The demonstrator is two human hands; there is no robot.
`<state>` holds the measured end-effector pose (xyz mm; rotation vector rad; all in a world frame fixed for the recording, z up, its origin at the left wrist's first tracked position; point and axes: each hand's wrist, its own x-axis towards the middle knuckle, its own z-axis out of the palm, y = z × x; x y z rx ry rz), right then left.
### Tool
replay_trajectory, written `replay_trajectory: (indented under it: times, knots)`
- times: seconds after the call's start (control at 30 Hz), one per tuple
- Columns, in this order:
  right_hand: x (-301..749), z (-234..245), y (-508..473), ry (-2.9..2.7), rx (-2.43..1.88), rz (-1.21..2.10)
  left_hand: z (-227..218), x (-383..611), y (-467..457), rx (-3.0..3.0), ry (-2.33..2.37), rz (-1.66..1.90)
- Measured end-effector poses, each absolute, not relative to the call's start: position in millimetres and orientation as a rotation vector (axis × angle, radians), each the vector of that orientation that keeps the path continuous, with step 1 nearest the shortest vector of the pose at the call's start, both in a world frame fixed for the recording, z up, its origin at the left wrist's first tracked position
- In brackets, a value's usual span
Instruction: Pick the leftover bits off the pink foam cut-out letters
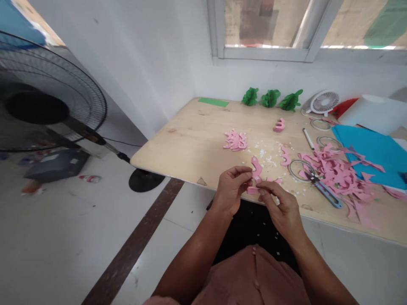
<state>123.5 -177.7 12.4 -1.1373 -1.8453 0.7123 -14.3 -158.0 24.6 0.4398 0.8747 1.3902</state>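
Left hand [231, 190]: pinches pink cut-outs [256, 166] at the near edge of the wooden table [178, 135]
Right hand [281, 205]: thumb and forefinger at their lower end
Mid-table: pink pile [235, 140], white bits [262, 154]
Right side: blue-handled cutters [329, 192] beside pink scraps [340, 171]; blue sheets [375, 152]
Back edge: green strip [213, 102], three green shapes [270, 98], small white fan [324, 101]
Floor: standing fan [36, 106]

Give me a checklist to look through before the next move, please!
1. Left grip holds the curved pink piece: ok.
2. Right grip holds something firmly: cannot tell, too small to see.
3. Blue-handled tool is apart from both hands: ok, it lies on the table.
4. White bits are tidied: not ok, they're scattered.
5. Pink scraps are off the blue sheet: not ok, some overlap it.
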Motion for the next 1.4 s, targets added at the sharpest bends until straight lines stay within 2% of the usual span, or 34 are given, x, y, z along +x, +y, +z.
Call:
replay_trajectory:
  times: [0.3, 0.7, 1.4]
  knots:
    - [127.7, 20.8, -171.9, -1.891, -1.053, 0.563, 23.7, -16.8, -157.9, 0.435, 0.82, 1.318]
    - [128.3, 25.6, -171.7, -1.761, -1.036, 0.973, 28.2, -18.3, -157.8, 0.448, 0.806, 1.257]
    - [128.1, 34.7, -176.1, -1.659, -0.998, 1.173, 40.0, -18.4, -164.5, 0.488, 0.769, 1.266]
